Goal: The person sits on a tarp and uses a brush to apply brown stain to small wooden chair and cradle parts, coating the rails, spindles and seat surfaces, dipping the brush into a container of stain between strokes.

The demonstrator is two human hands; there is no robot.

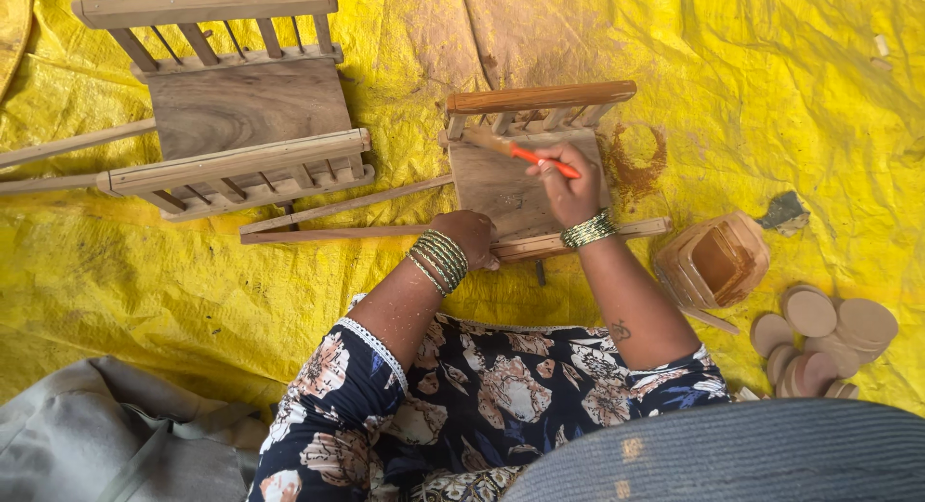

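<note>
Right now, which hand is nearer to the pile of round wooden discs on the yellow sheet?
The right hand. It holds a brush over the small wooden cart, left of the discs. The left hand grips the cart's near rail, farther left.

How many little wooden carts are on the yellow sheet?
2. One unpainted cart sits at upper left, untouched. The other cart is in the middle, steadied by the left hand while the right hand holds a brush on it.

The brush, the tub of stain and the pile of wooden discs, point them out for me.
brush [541, 158], head view, on its orange handle.
tub of stain [715, 261], head view, on its brown inside.
wooden discs [811, 313], head view, on a top disc's flat face.
</note>
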